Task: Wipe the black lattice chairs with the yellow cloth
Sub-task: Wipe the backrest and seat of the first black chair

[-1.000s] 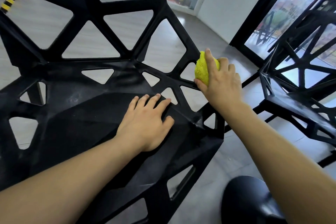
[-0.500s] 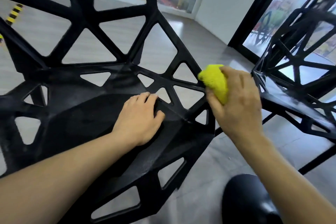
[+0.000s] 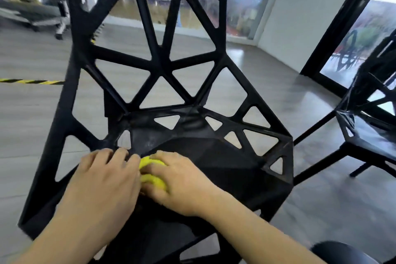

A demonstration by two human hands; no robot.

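A black lattice chair [image 3: 192,122] fills the middle of the view, its seat facing me and its backrest rising behind. The bunched yellow cloth [image 3: 152,172] lies on the seat's left part between my two hands. My right hand [image 3: 184,184] covers the cloth from the right with its fingers curled over it. My left hand [image 3: 105,180] lies on the seat beside the cloth, fingers fairly straight, its fingertips touching the cloth's left side; the frame is blurred there.
A second black lattice chair [image 3: 368,126] stands at the right, close to the first. A dark rounded object [image 3: 342,253] sits at the bottom right. Yellow-black tape [image 3: 32,81] crosses the grey floor at the left. Glass walls with a black frame [image 3: 342,17] stand behind.
My right hand has carried the cloth from the chair's right rim down and left onto the seat, next to my left hand. The view has tilted up, showing more backrest.
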